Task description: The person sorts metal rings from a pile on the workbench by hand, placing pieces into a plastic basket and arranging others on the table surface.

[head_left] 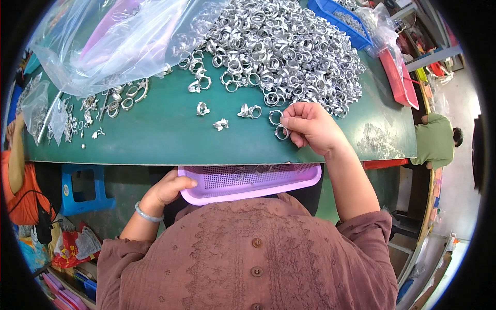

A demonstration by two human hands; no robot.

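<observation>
While nearly closed, right hand [312, 126] with silvery rings [277, 125] in its pinch.

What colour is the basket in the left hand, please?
The basket is light purple, best seen in the head view.

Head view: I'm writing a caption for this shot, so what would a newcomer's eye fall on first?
Probably the big heap of silvery rings at the far side of the green table. Next, the purple basket by the near edge, held by the left hand, and the right hand pinching a ring piece just below the heap.
</observation>
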